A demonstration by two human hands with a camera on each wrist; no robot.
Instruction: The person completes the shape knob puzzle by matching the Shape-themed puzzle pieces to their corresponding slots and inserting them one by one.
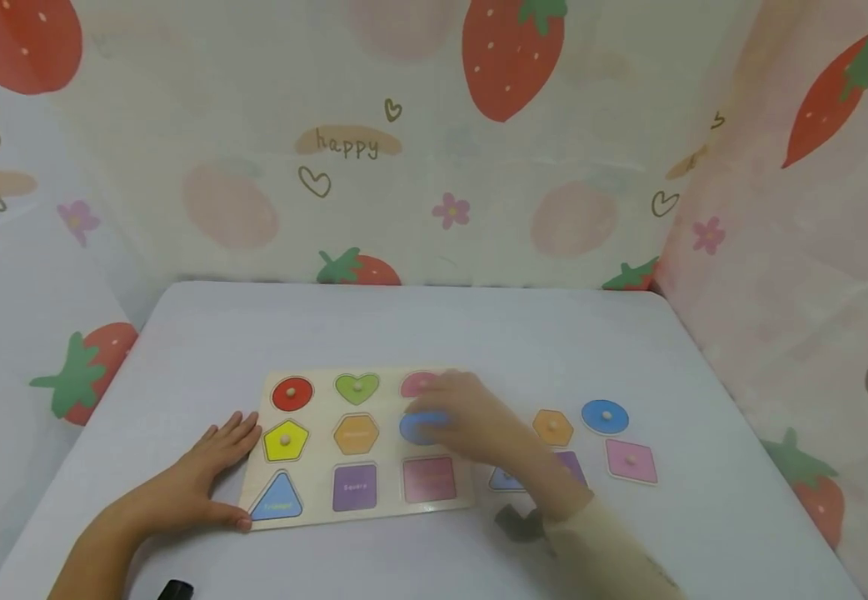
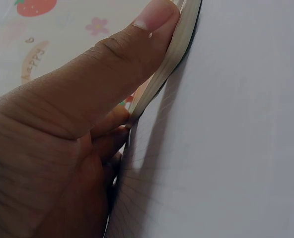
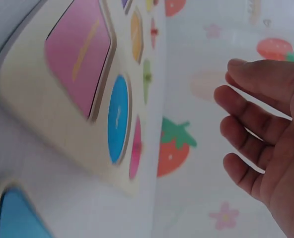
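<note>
A wooden shape puzzle board [image 1: 320, 467] lies on the white table. My left hand [image 1: 197, 479] rests along its left edge with fingers extended; in the left wrist view the thumb [image 2: 132, 44] lies against the board's side. Above the board's right side, my right hand [image 1: 471, 417] hovers with nothing in its loosely bent fingers, also seen apart from the board in the right wrist view. Knobbed pieces sit in the board: a red circle [image 1: 292, 393], a green heart [image 1: 356, 387], a yellow pentagon [image 1: 286, 440] and a pink piece [image 1: 414, 384] partly hidden by the right hand.
Right of the board lie loose knobbed pieces: an orange hexagon [image 1: 552, 427], a blue oval [image 1: 605, 417], a pink rectangle [image 1: 631, 461], plus a purple piece [image 1: 571, 465] and a blue triangle [image 1: 506, 480], both partly behind the right forearm. Strawberry-printed curtains [image 1: 404, 192] surround the table.
</note>
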